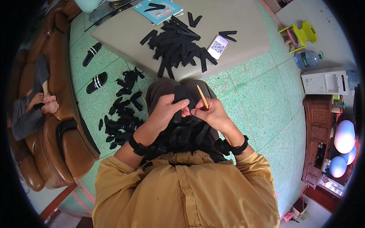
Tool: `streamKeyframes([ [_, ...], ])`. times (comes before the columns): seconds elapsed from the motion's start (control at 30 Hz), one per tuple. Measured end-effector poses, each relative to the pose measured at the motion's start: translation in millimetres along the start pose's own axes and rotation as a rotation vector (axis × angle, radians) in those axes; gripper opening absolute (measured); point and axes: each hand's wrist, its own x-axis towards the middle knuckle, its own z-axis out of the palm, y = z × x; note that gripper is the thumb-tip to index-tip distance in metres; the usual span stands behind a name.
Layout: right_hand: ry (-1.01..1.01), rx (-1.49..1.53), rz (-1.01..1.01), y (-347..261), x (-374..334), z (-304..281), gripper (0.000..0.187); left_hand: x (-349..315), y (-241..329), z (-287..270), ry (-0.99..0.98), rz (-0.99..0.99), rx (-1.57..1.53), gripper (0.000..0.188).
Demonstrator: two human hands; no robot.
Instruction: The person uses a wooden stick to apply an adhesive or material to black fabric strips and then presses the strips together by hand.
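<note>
Above my lap, my left hand (164, 111) is closed around a black fabric strip (181, 93), the thumb lying across it. My right hand (213, 114) grips a pointed wooden stick (202, 96), its tip angled up and away from me. The fingertips of both hands come close together at the strip; whether the right ones also pinch it, I cannot tell. More black fabric lies over my dark trousers. Beyond my knees, a heap of black strips (175, 42) covers part of the grey table (243, 26).
On the table are a phone (218, 47) with a lit screen and a blue booklet (167, 12). Black pieces (123, 123) lie on the green floor at left, near two slippers (96, 83). Another person's legs rest on the brown sofa (57, 152). A water dispenser (324, 81) stands right.
</note>
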Motion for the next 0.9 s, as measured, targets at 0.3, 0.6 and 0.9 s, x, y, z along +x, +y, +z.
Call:
streamKeyframes([
  [0.3,-0.022,0.462,0.165,-7,-5,-9,0.023,-2,9,3,0.097,0.048,0.072,0.009],
  [0.6,-0.058,0.317,0.049,0,-12,7,0.016,4,2,1,0.08,0.064,-0.031,0.005],
  [0.9,0.006,0.238,-0.083,3,-13,12,0.02,3,-1,13,0.145,0.132,-0.027,0.005],
])
